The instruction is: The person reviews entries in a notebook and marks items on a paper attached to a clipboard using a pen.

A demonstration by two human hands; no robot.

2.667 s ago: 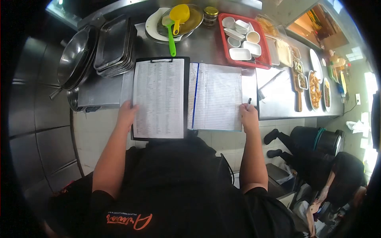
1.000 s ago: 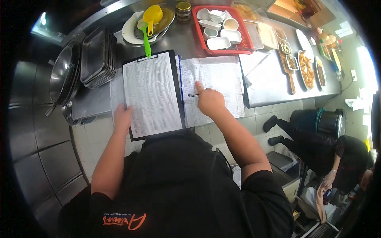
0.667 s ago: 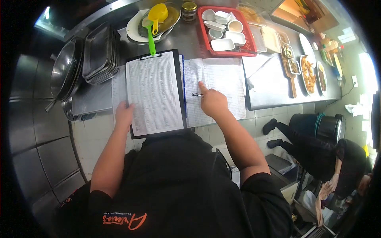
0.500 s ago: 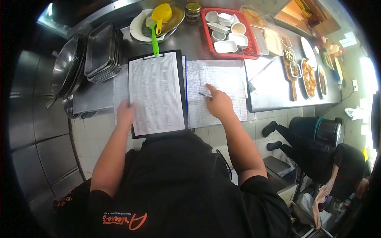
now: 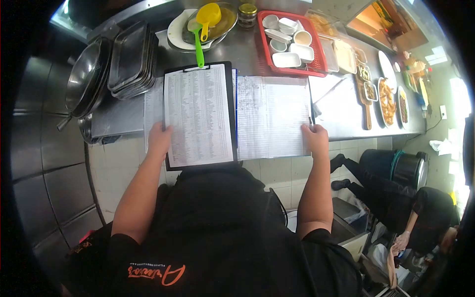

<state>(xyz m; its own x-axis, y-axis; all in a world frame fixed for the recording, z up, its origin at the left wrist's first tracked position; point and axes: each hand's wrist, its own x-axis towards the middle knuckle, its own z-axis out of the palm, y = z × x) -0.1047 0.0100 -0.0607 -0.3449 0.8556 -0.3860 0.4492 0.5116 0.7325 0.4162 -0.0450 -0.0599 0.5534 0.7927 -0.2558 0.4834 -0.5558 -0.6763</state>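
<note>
A clipboard with a printed list lies over the left part of an open logbook, whose ruled pages carry handwriting. My left hand is closed at the clipboard's left edge, thumb on top. At the right edge of the logbook is my right hand, its fingers closed around a dark pen that points up; the thumb rests by the page edge. Whether those fingers also pinch the page, I cannot tell.
Stacked metal trays and pans stand left. Behind are a plate with a yellow scoop and green spoon, a jar, and a red basket of white dishes. Food platters lie right; another person bends low.
My right hand has moved from pointing over the logbook page to its right edge, the pen now upright. My left hand stays at the clipboard. The view has shifted slightly.
</note>
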